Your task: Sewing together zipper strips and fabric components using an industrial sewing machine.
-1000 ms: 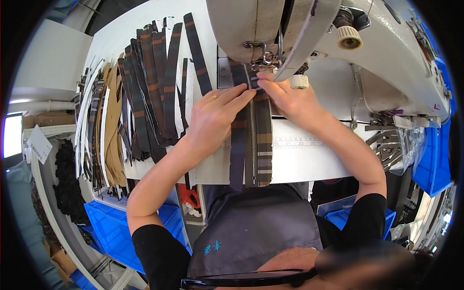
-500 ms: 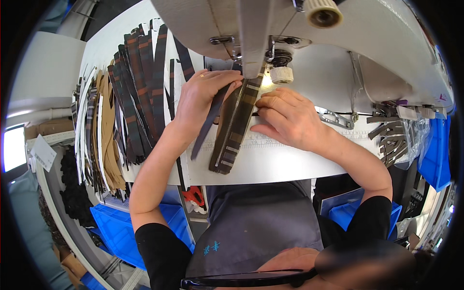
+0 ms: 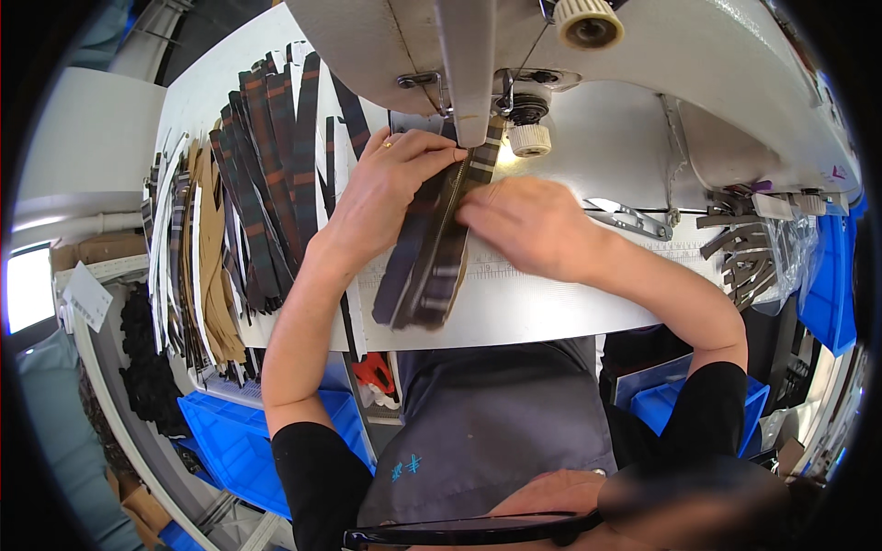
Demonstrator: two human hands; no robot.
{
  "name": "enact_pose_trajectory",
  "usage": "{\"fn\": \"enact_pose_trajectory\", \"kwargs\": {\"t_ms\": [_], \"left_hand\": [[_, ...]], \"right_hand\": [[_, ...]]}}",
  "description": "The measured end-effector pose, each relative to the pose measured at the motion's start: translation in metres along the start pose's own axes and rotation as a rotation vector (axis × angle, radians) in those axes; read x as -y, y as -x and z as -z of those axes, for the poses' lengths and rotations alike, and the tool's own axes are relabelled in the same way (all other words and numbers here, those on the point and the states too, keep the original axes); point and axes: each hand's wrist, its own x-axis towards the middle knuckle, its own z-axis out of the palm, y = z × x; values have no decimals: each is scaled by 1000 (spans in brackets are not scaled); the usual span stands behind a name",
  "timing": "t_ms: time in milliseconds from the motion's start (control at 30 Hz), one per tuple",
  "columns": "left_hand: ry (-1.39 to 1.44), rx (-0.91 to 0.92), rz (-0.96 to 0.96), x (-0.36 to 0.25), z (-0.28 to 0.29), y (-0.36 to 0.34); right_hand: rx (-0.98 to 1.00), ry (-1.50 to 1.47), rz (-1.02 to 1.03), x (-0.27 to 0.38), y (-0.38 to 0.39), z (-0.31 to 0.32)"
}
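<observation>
Worktop (image 3: 588, 317): white, with a measuring scale printed across it; its front edge runs along the person's grey apron (image 3: 496, 404).
Sewing machine (image 3: 707, 73): pale, its head above the far middle of the worktop, its body stretching over the right side.
Blue crate (image 3: 266, 450): below the worktop's front left corner.
Dark striped fabric strips (image 3: 266, 165): heaped on the left part of the worktop, orange-brown bands across them.
Tan fabric strips (image 3: 209, 266): beside that heap, nearer the left edge.
Checked zipper panel (image 3: 439, 275): slanting from beneath the machine head toward the front edge, its near end short of that edge; a metal zipper runs lengthwise.
Right hand (image 3: 537, 225): blurred, fingers curled, tips at the panel's right side; cannot tell whether they grip it.
Left hand (image 3: 381, 188): fingers bent and close together, tips on the panel near the machine head; cannot tell whether they pinch or only press.
Metal thread snips (image 3: 643, 223): lying right of centre, just beyond the right forearm.
Ring (image 3: 390, 140): gold-coloured, on a left finger.
</observation>
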Motion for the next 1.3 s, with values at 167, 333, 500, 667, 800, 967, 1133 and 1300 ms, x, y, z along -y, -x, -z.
{"fn": "enact_pose_trajectory", "kwargs": {"t_ms": [167, 333, 500, 667, 800, 967, 1133, 1300], "left_hand": [[10, -30, -17, -5, -1, 0], [69, -121, 33, -4, -10, -1], [-79, -180, -61, -1, -12, 1], [-24, -128, -23, 2, -9, -4], [34, -132, 105, 0, -8, -6], [112, -142, 117, -2, -8, -8], [-19, -55, 39, -5, -6, -3], [-251, -111, -30, -11, -12, 6]], "right_hand": [[-157, -170, -168, -12, -21, 11], [-200, -211, -225, -17, -24, 21], [84, 30, -162, -8, -2, 26], [133, 66, -146, -1, 11, -4], [203, 63, -245, -6, 14, -9], [201, 68, -259, -2, 10, -8], [209, 83, -232, 11, 17, -5], [191, 47, -164, 20, 18, -1]]}}
